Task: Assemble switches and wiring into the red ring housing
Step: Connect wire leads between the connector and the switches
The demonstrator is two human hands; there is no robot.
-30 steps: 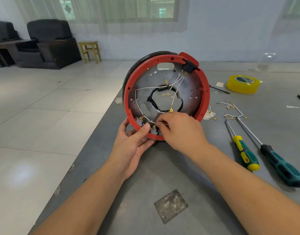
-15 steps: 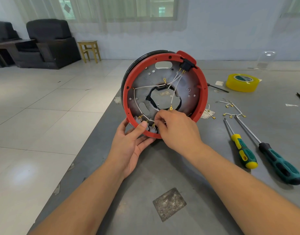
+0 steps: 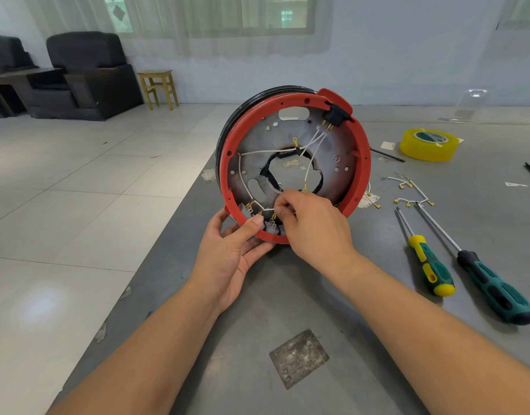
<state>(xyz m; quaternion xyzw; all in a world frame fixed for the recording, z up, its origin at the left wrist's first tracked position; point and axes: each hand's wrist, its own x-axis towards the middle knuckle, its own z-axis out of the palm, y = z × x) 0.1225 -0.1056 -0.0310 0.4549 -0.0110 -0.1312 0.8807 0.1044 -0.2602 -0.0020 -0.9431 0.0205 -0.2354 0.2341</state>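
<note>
While the left hand [image 3: 228, 259] grips the red ring housing [image 3: 364, 163], the right hand [image 3: 313, 226] pinches a white wire [image 3: 266, 209].

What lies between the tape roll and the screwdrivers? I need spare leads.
In the head view, loose white leads with brass terminals lie on the table between the tape roll and the screwdrivers.

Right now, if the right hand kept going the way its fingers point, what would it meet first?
The right hand points left along the red ring housing's lower rim, so it would likely meet the left hand's thumb first, just past the small grey switches; depth is unclear.
</note>
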